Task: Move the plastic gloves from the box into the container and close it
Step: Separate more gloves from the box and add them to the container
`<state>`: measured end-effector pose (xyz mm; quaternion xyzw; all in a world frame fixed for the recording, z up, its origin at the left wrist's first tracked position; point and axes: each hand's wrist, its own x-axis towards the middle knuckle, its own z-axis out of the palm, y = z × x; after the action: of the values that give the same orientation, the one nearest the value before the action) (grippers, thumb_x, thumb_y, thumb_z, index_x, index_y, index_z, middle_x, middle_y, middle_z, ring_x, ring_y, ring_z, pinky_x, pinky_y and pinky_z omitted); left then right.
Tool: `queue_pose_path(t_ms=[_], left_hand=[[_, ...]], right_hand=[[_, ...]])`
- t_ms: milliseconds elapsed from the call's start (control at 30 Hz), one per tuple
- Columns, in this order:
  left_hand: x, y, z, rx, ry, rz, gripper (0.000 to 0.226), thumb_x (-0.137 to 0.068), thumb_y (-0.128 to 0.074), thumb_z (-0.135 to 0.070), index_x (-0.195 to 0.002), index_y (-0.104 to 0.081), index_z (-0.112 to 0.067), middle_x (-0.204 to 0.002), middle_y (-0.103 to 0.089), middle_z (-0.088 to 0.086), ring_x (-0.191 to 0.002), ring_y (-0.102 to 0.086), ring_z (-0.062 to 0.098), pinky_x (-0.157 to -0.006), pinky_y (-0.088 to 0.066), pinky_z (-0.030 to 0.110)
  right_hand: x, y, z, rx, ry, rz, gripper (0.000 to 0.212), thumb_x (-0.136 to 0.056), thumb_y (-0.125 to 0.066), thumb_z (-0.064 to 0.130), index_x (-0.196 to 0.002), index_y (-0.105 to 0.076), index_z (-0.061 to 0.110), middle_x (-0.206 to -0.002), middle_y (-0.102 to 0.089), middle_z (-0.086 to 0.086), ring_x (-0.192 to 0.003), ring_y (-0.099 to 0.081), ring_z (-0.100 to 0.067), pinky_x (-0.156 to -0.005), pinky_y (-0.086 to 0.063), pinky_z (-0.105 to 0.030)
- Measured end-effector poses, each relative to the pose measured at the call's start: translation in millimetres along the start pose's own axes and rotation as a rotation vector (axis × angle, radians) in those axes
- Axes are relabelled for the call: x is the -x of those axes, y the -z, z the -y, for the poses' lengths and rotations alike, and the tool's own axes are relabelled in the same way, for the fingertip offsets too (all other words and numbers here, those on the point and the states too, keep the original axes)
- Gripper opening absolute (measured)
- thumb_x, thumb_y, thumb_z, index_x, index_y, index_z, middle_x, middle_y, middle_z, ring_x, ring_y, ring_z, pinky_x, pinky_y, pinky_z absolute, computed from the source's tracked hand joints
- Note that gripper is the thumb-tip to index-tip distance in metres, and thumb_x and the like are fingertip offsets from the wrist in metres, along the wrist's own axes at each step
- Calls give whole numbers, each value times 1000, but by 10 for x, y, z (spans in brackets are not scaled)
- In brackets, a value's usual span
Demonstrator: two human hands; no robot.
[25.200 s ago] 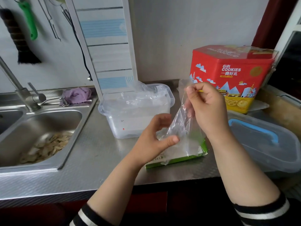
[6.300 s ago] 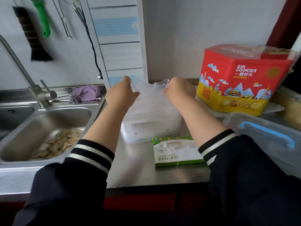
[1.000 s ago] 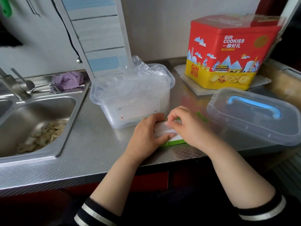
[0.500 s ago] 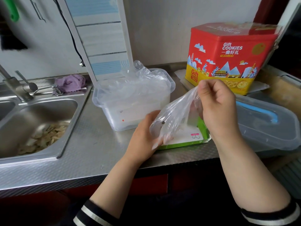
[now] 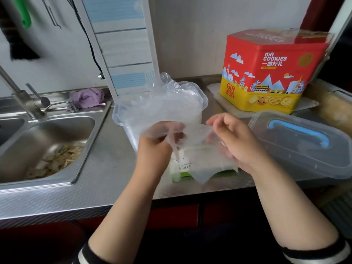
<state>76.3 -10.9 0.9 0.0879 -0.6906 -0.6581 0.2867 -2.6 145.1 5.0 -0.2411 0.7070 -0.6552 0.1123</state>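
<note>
Both hands hold one plastic glove (image 5: 198,141) stretched above the green box (image 5: 182,169), just in front of the container (image 5: 200,96). My left hand (image 5: 152,151) pinches its left edge, right hand (image 5: 234,141) grips the right edge. Container open, heaped with gloves; lid (image 5: 304,141) lies right of it.

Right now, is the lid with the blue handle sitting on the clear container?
No: the lid lies on the counter to the right, while the container stands open, heaped with plastic gloves.
</note>
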Motion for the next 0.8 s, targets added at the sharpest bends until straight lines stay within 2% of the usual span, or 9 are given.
queue_pose_path(t_ms=[67, 100, 167, 233, 333, 433, 533, 667, 800], left_hand=[[-59, 48, -46, 14, 45, -10, 25, -93, -54, 4, -80, -68, -13, -57, -62, -5, -42, -50, 9, -42, -40, 21], [-80, 66, -74, 29, 44, -8, 20, -92, -55, 2, -84, -68, -11, -55, -58, -5, -37, -42, 9, -38, -32, 19], [-130, 120, -124, 73, 70, -4, 10, -86, -59, -9, -88, -68, -14, -50, -49, -7, -34, -31, 8, -39, -21, 15], [-194, 161, -200, 67, 106, -27, 9, -84, -60, -13, -89, -67, -16, -43, -39, -7, -34, -27, 7, -40, -19, 14], [-267, 206, -258, 15, 95, -74, 11, -95, -55, -12, -91, -65, -12, -38, -32, -5, -31, -22, 8, -40, -17, 14], [-317, 246, -288, -34, 87, -116, 13, -96, -51, -12, -90, -63, -11, -37, -34, -4, -30, -25, 9, -43, -20, 16], [-314, 280, -310, -1, 47, -125, 7, -91, -60, -11, -95, -59, -16, -62, -63, -2, -48, -55, 11, -46, -36, 24], [-312, 364, -223, 55, -126, -21, 58, -74, -73, -14, -121, -53, -42, -124, -61, -1, -110, -62, 8, -86, -52, 23], [-408, 333, -372, 205, -58, 20, 7, -78, -76, -24, -83, -75, -28, -95, -73, -8, -89, -64, 7, -76, -46, 18]], right_hand=[[-4, 54, -21, 13, 18, 236, 78, -57, -70, 74, -121, -51, 34, -107, -65, -3, -73, -56, -14, -45, -39, -15], [-9, 75, -13, 59, 31, 327, 91, -53, -77, 69, -133, -42, 41, -126, -58, 4, -97, -60, -10, -63, -50, -19], [-19, 65, 36, 168, 71, 424, 103, -62, -85, 42, -145, -24, 49, -136, -42, 32, -126, -45, 6, -101, -43, -23], [-45, 4, 89, 269, 103, 351, 93, -75, -82, 20, -143, -26, 52, -125, -42, 41, -111, -51, 11, -88, -47, -15], [-163, -59, 141, 192, 81, 137, 50, -86, -70, 17, -128, -51, 37, -97, -66, 12, -63, -53, -7, -51, -42, -19], [-304, -119, 241, 18, 88, -20, 9, -93, -62, 18, -100, -65, 21, -70, -69, 6, -61, -55, -3, -62, -43, -20], [-436, -181, 322, -92, 113, -123, 17, -94, -59, 11, -82, -67, 21, -60, -61, 10, -63, -55, -3, -69, -44, -18], [-569, -252, 444, -55, 53, -60, 19, -94, -58, 12, -79, -66, 19, -68, -57, 1, -59, -52, -5, -71, -52, -27], [-719, -322, 566, -46, -1, 1, 16, -94, -61, 17, -79, -65, 13, -59, -56, 5, -53, -55, -11, -63, -59, -36]])
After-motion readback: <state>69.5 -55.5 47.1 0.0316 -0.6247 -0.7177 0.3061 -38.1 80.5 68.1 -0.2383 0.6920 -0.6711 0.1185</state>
